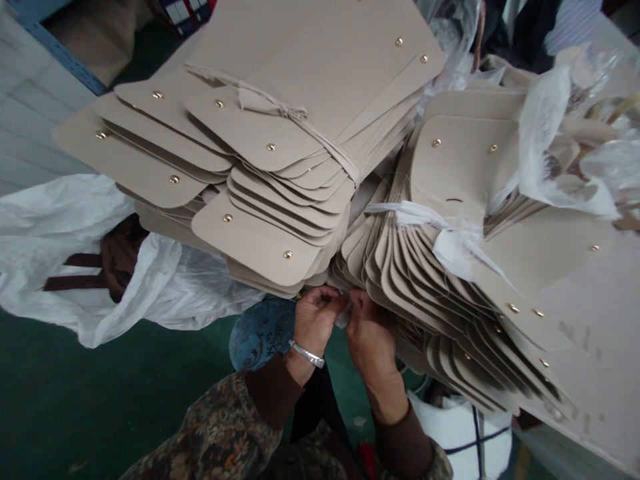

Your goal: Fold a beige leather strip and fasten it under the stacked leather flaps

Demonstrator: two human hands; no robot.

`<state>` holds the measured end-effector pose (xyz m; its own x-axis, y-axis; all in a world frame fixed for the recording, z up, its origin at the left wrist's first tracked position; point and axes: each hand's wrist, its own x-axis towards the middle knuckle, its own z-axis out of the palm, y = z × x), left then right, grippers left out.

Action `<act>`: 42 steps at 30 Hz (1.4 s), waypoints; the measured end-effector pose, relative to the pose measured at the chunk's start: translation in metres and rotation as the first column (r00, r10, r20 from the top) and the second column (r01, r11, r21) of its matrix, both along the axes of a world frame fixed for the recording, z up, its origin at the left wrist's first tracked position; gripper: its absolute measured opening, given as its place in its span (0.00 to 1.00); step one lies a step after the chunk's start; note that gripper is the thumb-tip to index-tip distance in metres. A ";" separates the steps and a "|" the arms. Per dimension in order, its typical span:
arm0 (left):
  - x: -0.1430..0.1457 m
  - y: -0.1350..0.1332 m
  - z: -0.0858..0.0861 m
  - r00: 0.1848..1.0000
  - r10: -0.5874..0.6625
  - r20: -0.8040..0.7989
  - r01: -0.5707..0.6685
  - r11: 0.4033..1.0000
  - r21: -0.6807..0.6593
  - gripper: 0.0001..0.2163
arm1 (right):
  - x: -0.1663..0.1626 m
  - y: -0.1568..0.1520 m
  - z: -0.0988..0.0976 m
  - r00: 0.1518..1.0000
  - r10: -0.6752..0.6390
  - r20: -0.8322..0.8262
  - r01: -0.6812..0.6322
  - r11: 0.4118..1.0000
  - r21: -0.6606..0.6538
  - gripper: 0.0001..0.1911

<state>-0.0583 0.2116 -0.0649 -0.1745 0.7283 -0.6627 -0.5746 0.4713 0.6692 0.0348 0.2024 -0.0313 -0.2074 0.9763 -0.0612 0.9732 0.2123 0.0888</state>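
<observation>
My left hand [316, 313] and my right hand [367, 327] are close together at the front edge of the piled beige panels. The fingers of both are pinched on a small whitish strip [343, 317], perhaps a plastic tie; its ends are hidden. Just above my left hand is a stack of beige panels [260, 240] with rounded corners and gold studs, bound by a beige strip [325, 140]. To the right, another stack of panels [400, 267] fans out, tied with a white plastic strip [420, 215]. My right hand is against its lower edge.
At left hangs a white sack [190, 280] with brown straps [80, 270]. A blue patterned stool seat [263, 333] stands below the panels. Clear plastic bags [610, 160] lie at the right back, above the pale tabletop [600, 347]. A white bag [470, 427] sits low at right.
</observation>
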 end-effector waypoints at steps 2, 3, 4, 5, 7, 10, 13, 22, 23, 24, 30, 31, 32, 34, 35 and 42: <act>0.000 0.000 -0.001 1.000 -0.004 -0.002 0.004 1.000 0.002 0.07 | -0.003 0.001 0.002 0.999 0.025 0.033 -0.026 1.000 0.011 0.11; 0.000 0.000 -0.001 1.000 -0.005 -0.003 0.005 1.000 0.004 0.08 | -0.004 0.001 0.004 0.999 0.031 0.037 -0.032 0.999 0.011 0.11; 0.000 -0.001 -0.001 1.000 -0.005 -0.003 0.005 1.000 0.006 0.08 | -0.005 0.001 0.005 0.999 0.033 0.039 -0.034 0.999 0.010 0.12; 0.000 -0.001 -0.001 1.000 -0.005 -0.003 0.005 1.000 0.009 0.08 | -0.006 0.000 0.007 0.998 0.034 0.046 -0.034 0.999 0.010 0.12; -0.001 -0.001 -0.002 1.000 -0.005 0.002 0.005 1.000 0.016 0.08 | -0.006 -0.001 0.007 0.996 0.038 0.077 -0.039 0.999 0.012 0.12; -0.002 -0.001 -0.002 1.000 -0.002 0.014 0.002 1.000 0.021 0.09 | -0.006 -0.003 0.003 0.995 0.028 0.092 -0.033 0.998 0.049 0.12; -0.002 -0.001 -0.002 1.000 0.004 0.020 -0.005 1.000 0.025 0.09 | -0.003 -0.003 -0.005 1.000 0.011 -0.012 -0.010 0.995 0.102 0.13; 0.000 -0.001 0.000 0.999 0.010 0.042 -0.011 1.000 0.023 0.09 | 0.004 -0.018 -0.006 0.983 0.095 -0.158 -0.077 0.991 0.112 0.18; 0.000 -0.001 0.000 0.999 0.008 0.045 -0.009 1.000 0.021 0.09 | 0.004 -0.019 -0.003 0.984 0.097 -0.148 -0.086 0.993 0.080 0.19; -0.001 -0.001 0.000 0.999 0.004 0.048 -0.005 1.000 0.019 0.09 | 0.005 -0.019 0.001 0.986 0.098 -0.136 -0.092 0.995 0.045 0.20; 0.001 -0.002 0.000 0.999 -0.017 0.049 0.016 1.000 0.016 0.10 | 0.005 -0.010 0.019 0.964 0.260 -0.047 -0.264 0.956 -0.128 0.25; 0.001 -0.003 0.000 0.999 -0.017 0.040 0.016 1.000 0.017 0.10 | 0.005 -0.009 0.020 0.969 0.243 -0.050 -0.248 0.960 -0.132 0.26; 0.001 -0.004 0.001 0.999 -0.017 0.030 0.017 1.000 0.019 0.10 | 0.005 -0.007 0.020 0.974 0.218 -0.067 -0.225 0.966 -0.130 0.27; 0.001 -0.007 0.002 1.000 -0.018 0.005 0.018 1.000 0.020 0.11 | 0.007 -0.004 0.020 0.973 0.181 -0.145 -0.199 0.973 -0.117 0.28; -0.001 -0.009 0.003 1.000 -0.018 -0.007 0.018 1.000 0.018 0.12 | 0.009 -0.004 0.020 0.962 0.180 -0.206 -0.205 0.973 -0.108 0.28; -0.015 -0.034 0.007 0.990 -0.034 -0.134 0.034 0.999 0.000 0.22 | 0.030 -0.028 0.041 0.732 -0.054 -0.679 -0.003 0.997 -0.083 0.18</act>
<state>-0.0728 0.1775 -0.0583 -0.2368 0.7368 -0.6332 -0.4635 0.4872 0.7402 0.0648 0.1740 0.0094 -0.1970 0.9803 0.0156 0.7721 0.1649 -0.6137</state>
